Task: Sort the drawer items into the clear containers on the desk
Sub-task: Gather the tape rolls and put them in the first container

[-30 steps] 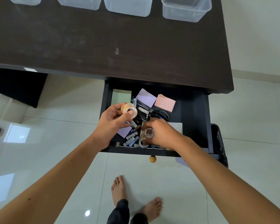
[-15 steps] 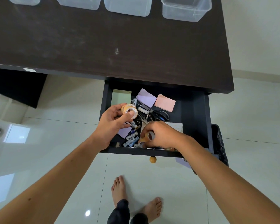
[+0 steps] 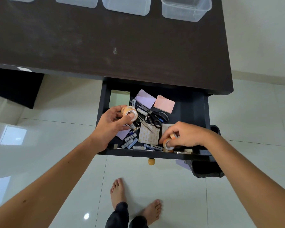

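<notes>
The dark drawer [image 3: 190, 106] stands pulled out under the desk. My left hand [image 3: 111, 125] grips rolls of clear tape [image 3: 129, 111] above its left side. My right hand [image 3: 183, 134] reaches into the front right corner and pinches a small tape roll [image 3: 167, 143]; another roll shows between its fingers. Loose in the drawer lie black scissors [image 3: 155, 116], several batteries [image 3: 130, 142], a green notepad [image 3: 119, 97], purple notes [image 3: 146, 98], pink notes [image 3: 164, 103] and a patterned sheet [image 3: 148, 134]. Clear containers [image 3: 185, 11] line the desk's far edge.
The dark desk top [image 3: 105, 43] stretches between the drawer and the containers. A yellow knob [image 3: 151, 161] sticks out of the drawer front. A black bin [image 3: 207, 168] stands on the tiled floor under the drawer's right end. My bare feet [image 3: 118, 191] are below.
My right hand has moved from the drawer's front middle to its front right corner, uncovering the patterned sheet, and now pinches tape rolls there. The left hand has kept its hold.
</notes>
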Demonstrator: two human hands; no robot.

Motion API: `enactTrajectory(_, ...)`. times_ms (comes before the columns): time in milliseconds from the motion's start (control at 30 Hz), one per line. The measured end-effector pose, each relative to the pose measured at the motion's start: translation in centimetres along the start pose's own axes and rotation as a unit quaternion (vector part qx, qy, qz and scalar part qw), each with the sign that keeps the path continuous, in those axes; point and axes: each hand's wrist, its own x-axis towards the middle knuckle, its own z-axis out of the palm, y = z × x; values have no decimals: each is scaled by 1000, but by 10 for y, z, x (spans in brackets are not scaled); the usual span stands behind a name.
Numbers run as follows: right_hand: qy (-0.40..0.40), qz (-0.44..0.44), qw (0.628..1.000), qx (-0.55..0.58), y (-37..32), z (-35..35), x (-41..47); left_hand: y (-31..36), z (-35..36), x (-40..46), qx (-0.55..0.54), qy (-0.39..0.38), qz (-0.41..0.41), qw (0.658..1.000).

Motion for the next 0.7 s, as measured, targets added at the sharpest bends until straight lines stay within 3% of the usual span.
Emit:
enactTrajectory(367, -21, 21, 999, -37, 4, 6, -2, 0, 2, 0, 13, -3, -3, 1000)
enactTrajectory(700, -15, 11, 998, 54, 0, 6, -5, -1, 1, 0, 17, -5, 2, 1000)
